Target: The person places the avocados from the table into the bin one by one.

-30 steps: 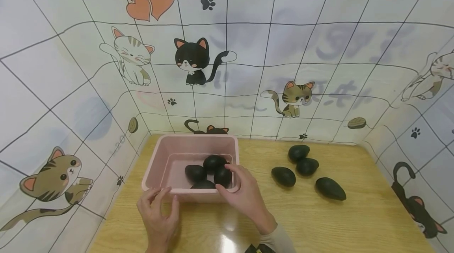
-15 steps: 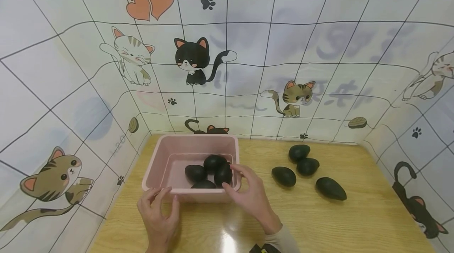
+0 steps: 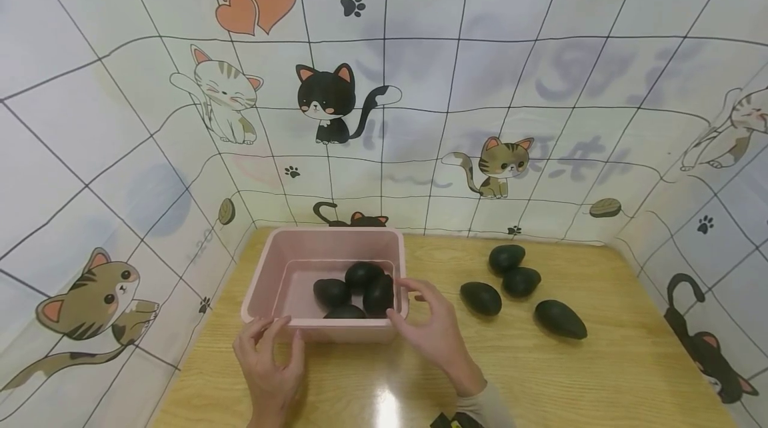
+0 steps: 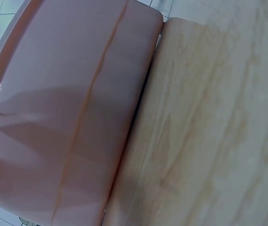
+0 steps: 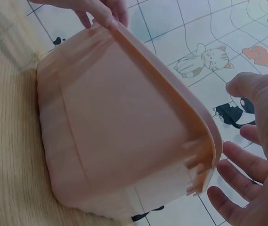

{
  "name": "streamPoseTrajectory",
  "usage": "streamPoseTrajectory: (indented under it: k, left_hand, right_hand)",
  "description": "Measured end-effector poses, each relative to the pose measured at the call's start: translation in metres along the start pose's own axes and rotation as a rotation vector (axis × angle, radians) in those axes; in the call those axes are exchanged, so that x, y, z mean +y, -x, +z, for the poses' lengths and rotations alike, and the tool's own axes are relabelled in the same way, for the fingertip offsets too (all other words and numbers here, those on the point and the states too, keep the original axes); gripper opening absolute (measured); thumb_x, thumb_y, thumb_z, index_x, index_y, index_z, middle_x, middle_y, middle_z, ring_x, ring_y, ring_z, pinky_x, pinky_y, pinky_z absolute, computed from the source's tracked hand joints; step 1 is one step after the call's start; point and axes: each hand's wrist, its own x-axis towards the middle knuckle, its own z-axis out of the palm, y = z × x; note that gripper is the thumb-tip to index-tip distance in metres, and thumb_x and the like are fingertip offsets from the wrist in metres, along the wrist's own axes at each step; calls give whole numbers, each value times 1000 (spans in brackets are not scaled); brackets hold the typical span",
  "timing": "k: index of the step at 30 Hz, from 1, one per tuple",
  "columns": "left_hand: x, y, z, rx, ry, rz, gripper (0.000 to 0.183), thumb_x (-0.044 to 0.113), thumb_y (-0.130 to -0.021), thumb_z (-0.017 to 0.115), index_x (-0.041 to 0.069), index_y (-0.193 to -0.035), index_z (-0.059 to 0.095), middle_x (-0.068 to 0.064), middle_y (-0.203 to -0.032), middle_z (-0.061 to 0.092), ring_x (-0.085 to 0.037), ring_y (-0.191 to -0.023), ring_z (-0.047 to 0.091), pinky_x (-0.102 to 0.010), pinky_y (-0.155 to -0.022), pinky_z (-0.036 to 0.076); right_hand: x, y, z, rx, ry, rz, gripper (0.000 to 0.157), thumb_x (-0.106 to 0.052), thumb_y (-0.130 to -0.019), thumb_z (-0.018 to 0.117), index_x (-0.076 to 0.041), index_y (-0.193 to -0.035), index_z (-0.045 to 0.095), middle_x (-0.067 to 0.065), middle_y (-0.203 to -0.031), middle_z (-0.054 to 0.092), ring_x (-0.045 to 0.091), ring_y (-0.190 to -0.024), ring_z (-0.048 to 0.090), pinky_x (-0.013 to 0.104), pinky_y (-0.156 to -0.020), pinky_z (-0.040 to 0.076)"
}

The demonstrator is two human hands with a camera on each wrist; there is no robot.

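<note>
A pink plastic bin [image 3: 324, 246] stands on the table at left of centre. Inside lie several dark avocados [image 3: 379, 296], bunched toward its right side. My left hand [image 3: 270, 368] holds the front rim near the left corner, fingers over the edge and thumb at the outer wall. My right hand [image 3: 437, 335] is at the bin's front right corner, fingers spread apart with nothing between them. In the right wrist view, the right hand's fingertips [image 5: 230, 165] are right beside the bin's rim. The left wrist view shows mostly the bin's outer wall [image 4: 110, 94].
Several more avocados lie on the wooden table [image 3: 624, 361] to the right: a rear one [image 3: 507, 259], one just in front of it [image 3: 521, 282], a left one [image 3: 481, 299] and a right one [image 3: 561, 319]. A cat-print wall covering [image 3: 420, 115] encloses the back and sides.
My right hand has drawn back to the right, from over the avocado at the bin's right side to beyond the rim. The left hand and the bin have not moved.
</note>
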Motion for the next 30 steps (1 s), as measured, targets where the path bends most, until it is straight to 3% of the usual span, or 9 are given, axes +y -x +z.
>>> streamPoseTrajectory:
  k: [5, 13, 19, 30]
  left_hand:
    - [-1, 0, 1, 1, 1, 2, 32, 23, -82, 72, 1, -105, 77, -30, -110, 60, -43, -108, 48, -21, -111, 25]
    - [-1, 2, -1, -8, -7, -6, 33, 23, -83, 71, 1, -106, 77, -30, -111, 60, -43, -109, 48, -22, -112, 24]
    - [-2, 3, -3, -37, -24, -30, 33, 24, -83, 71, 2, -108, 77, -29, -113, 60, -42, -111, 48, -21, -113, 22]
    - [-2, 1, 0, -3, -7, 0, 33, 25, -85, 71, 1, -105, 77, -30, -111, 60, -43, -109, 48, -20, -112, 26]
  right_hand:
    - [10, 5, -7, 19, 4, 32, 52, -15, -84, 89, -16, -133, 70, 6, -131, 74, 26, -120, 69, 46, -96, 59]
    - [19, 11, -17, 35, 30, 73, 55, -16, -84, 89, -21, -135, 69, -4, -133, 73, 28, -122, 68, 40, -98, 58]
    - [28, 13, -22, 40, 18, 90, 54, -16, -85, 89, -20, -135, 69, -3, -133, 73, 30, -122, 67, 40, -99, 58]
    - [36, 18, -30, 71, 28, 123, 50, -15, -86, 88, -22, -132, 70, -2, -131, 74, 22, -119, 66, 41, -97, 57]
